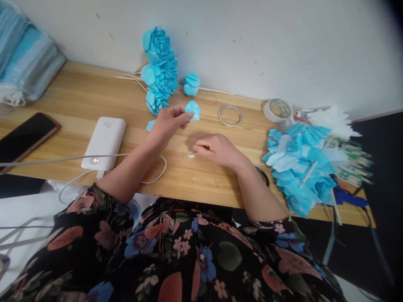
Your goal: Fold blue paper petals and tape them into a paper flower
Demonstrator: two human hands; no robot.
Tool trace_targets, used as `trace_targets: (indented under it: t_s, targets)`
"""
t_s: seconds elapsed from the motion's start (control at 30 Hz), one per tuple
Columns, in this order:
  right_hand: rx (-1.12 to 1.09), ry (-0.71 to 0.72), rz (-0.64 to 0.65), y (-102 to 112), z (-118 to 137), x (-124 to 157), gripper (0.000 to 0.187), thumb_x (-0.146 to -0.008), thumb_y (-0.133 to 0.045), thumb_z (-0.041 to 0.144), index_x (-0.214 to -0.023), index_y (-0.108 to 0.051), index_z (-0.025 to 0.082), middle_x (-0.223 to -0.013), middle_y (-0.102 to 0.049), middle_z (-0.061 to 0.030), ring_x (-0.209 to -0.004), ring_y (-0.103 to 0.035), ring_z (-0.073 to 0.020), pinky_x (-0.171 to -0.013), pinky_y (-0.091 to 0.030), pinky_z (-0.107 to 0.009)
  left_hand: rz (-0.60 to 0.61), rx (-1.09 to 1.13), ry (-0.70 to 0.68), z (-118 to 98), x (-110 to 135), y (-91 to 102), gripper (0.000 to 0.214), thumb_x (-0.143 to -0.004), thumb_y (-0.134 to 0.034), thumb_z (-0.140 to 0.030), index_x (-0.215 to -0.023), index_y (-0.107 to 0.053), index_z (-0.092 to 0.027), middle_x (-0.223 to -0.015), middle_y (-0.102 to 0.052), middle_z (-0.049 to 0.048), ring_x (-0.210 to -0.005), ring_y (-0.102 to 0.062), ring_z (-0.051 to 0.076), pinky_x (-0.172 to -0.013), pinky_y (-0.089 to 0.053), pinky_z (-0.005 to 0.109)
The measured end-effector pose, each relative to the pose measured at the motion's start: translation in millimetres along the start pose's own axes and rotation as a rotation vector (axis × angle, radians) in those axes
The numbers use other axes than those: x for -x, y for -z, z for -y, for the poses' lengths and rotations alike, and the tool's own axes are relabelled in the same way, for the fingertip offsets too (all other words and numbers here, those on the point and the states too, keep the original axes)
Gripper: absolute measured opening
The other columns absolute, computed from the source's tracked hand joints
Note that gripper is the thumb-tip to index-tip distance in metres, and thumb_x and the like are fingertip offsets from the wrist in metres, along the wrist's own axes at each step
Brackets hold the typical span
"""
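Observation:
Between the thumb and fingers of my left hand (170, 121) is a small blue paper petal (192, 108), fanned with creases and held up above the table. My right hand (214, 149) hovers low over the wood with its fingertips pinched together; whatever they may hold cannot be made out. Just below those fingertips lies a small white scrap (191, 156). Part of another blue paper piece (151, 125) shows on the table behind my left wrist. A finished-looking blue paper flower (191, 84) on a thin stick rests beyond my left hand.
Blue paper flowers (160, 71) are stacked by the wall. A tape ring (230, 115) and a tape roll (277, 110) lie to the right, near a heap of blue paper (299, 163). A white power bank (103, 140) with a cable and a phone (27, 136) sit left.

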State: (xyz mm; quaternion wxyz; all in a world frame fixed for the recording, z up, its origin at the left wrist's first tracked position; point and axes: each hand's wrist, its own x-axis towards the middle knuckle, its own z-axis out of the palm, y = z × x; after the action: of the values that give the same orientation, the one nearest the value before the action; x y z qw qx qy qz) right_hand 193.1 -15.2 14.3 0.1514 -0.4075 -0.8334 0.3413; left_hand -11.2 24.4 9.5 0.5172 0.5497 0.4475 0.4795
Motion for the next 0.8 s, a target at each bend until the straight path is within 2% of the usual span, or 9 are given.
trace_targets:
  t_s: [0.07,0.1,0.2,0.3,0.37,0.47,0.57,0.73,0.8]
  targets:
    - [0.01,-0.001,0.024,-3,-1,-1,0.02,-0.092,-0.059,0.022,-0.08,-0.074,0.021,-0.08,-0.077,0.0,-0.072,-0.062,-0.014,-0.072,-0.04,-0.029,0.006,0.01,0.005,1,0,-0.5,0.02,-0.09,-0.074,-0.017,-0.072,-0.066,-0.017,-0.066,-0.061,-0.0026,-0.061,-0.052,0.008,-0.063,-0.046,0.021]
    - [-0.003,-0.006,-0.01,-3,-2,-1,0.018,-0.09,-0.059,0.018,-0.086,-0.076,0.021,-0.087,-0.079,-0.0006,-0.076,-0.065,-0.0147,-0.074,-0.042,-0.029,0.011,0.015,0.005,1,0,-0.7,0.019,-0.089,-0.074,-0.017,-0.072,-0.066,-0.017,-0.066,-0.061,-0.0026,-0.061,-0.052,0.008,-0.063,-0.046,0.021]
    - [-0.068,-0.034,-0.24,-1,-7,-3,0.025,-0.087,-0.056,0.014,-0.097,-0.078,0.021,-0.098,-0.081,-0.0036,-0.083,-0.069,-0.0168,-0.08,-0.048,-0.031,0.026,0.021,-0.007,1,0,-1.3,0.019,-0.09,-0.074,-0.018,-0.072,-0.066,-0.017,-0.066,-0.061,-0.0025,-0.061,-0.052,0.008,-0.063,-0.045,0.021]
    - [-0.204,-0.095,-0.448,2,-11,-5,0.023,-0.093,-0.059,0.028,-0.105,-0.077,0.022,-0.094,-0.078,-0.0041,-0.082,-0.067,-0.0181,-0.077,-0.05,-0.033,0.061,0.017,-0.023,2,1,-2.8,0.02,-0.088,-0.075,-0.021,-0.072,-0.066,-0.017,-0.065,-0.059,-0.0027,-0.061,-0.051,0.008,-0.062,-0.043,0.022]
    - [-0.324,-0.122,-0.501,1,-11,-6,0.026,-0.094,-0.062,0.038,-0.109,-0.076,0.023,-0.091,-0.075,-0.0028,-0.08,-0.065,-0.0175,-0.073,-0.05,-0.033,0.085,0.012,-0.023,3,2,-4.5,0.019,-0.087,-0.076,-0.024,-0.072,-0.067,-0.017,-0.065,-0.059,-0.0028,-0.061,-0.051,0.009,-0.063,-0.044,0.023]
    - [-0.422,-0.122,-0.526,-1,-10,-8,0.02,-0.09,-0.067,0.041,-0.094,-0.073,0.023,-0.081,-0.068,0.0002,-0.072,-0.057,-0.0145,-0.067,-0.045,-0.031,0.113,0.016,-0.005,4,4,-7.1,0.016,-0.083,-0.078,-0.027,-0.074,-0.07,-0.017,-0.069,-0.062,-0.002,-0.063,-0.051,0.009,-0.063,-0.045,0.023]
    - [-0.405,-0.119,-0.57,-3,-9,-9,0.015,-0.086,-0.068,0.036,-0.079,-0.066,0.023,-0.071,-0.059,0.0027,-0.065,-0.048,-0.012,-0.063,-0.04,-0.03,0.144,0.052,0.008,5,4,-8.1,0.016,-0.079,-0.081,-0.028,-0.076,-0.071,-0.016,-0.071,-0.063,-0.0014,-0.063,-0.052,0.008,-0.062,-0.045,0.022]
    - [-0.37,-0.121,-0.642,-2,-11,-9,0.014,-0.084,-0.064,0.033,-0.075,-0.06,0.024,-0.069,-0.055,0.0031,-0.063,-0.047,-0.0118,-0.061,-0.039,-0.03,0.134,0.132,0.066,5,2,-6.4,0.018,-0.081,-0.083,-0.031,-0.085,-0.072,-0.017,-0.07,-0.065,-0.0018,-0.06,-0.055,0.008,-0.062,-0.048,0.022]
    - [-0.352,-0.133,-0.639,-1,-12,-9,0.013,-0.085,-0.063,0.032,-0.075,-0.059,0.025,-0.069,-0.055,0.003,-0.063,-0.046,-0.0118,-0.061,-0.039,-0.03,0.126,0.11,0.081,4,2,-5.9,0.016,-0.082,-0.081,-0.03,-0.083,-0.072,-0.017,-0.069,-0.064,-0.0016,-0.06,-0.055,0.008,-0.062,-0.048,0.022]
